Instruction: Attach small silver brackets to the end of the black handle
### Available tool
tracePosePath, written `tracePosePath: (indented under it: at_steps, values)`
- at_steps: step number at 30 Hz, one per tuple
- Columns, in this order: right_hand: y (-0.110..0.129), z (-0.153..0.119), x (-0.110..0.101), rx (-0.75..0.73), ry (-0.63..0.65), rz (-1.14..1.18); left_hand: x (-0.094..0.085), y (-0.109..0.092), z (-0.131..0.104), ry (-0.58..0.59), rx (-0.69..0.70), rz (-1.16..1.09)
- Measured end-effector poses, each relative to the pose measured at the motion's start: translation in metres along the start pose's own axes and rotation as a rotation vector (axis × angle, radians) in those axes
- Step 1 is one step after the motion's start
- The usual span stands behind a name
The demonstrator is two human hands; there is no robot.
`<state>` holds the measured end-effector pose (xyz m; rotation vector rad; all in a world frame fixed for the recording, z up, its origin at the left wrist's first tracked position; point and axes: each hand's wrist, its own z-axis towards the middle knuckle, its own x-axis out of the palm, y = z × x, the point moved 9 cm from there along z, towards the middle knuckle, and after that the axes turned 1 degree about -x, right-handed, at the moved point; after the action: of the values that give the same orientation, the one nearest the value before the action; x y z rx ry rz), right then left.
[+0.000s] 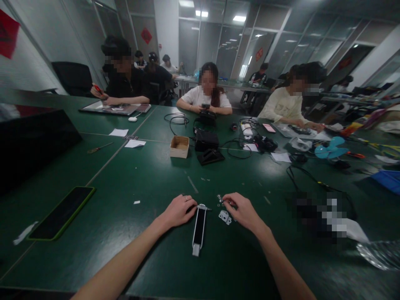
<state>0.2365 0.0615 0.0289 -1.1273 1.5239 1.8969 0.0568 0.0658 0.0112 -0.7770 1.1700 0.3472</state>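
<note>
My left hand (180, 211) rests on the green table with its fingers curled and closed at the upper end of a long, narrow metal frame (203, 233). A black strip fills the middle of that frame, and a thin rod pokes out to the right at its top. My right hand (239, 209) is closed in a pinch over a few small metal rings (219, 197) that look like nuts or washers; what sits between its fingertips is too small to make out. Just below those fingertips lies a grey metal bracket (224, 217) with holes.
A phone with a green edge (62, 214) lies at the left, a screwdriver (99, 148) beyond it. Ahead stand a small open box (179, 148) and a black device (206, 139) with cables. At the right are a blue fan (331, 148) and more cables. Several people sit across the table.
</note>
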Motion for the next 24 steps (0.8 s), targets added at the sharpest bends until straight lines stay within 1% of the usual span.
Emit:
tracePosePath:
  at_steps: [3, 6, 9, 15, 19, 24]
  values:
    - [0.032, -0.001, 0.017, -0.152, 0.037, 0.028, 0.002, 0.001, 0.0, 0.001, -0.002, 0.008]
    - [0.046, -0.002, 0.027, -0.235, 0.031, 0.032, 0.004, 0.002, 0.0, 0.0, -0.003, 0.022]
    - [0.046, -0.001, 0.032, -0.243, 0.04, 0.007, 0.004, 0.002, -0.001, 0.004, -0.003, 0.017]
    - [0.038, 0.001, 0.036, -0.193, 0.093, -0.087, 0.001, 0.0, -0.001, 0.002, 0.003, 0.01]
    - [0.038, 0.0, 0.036, -0.199, 0.088, -0.112, 0.001, -0.001, 0.0, 0.002, 0.003, 0.016]
    - [0.041, 0.0, 0.035, -0.193, 0.065, -0.088, 0.0, -0.001, -0.001, -0.003, 0.005, 0.015]
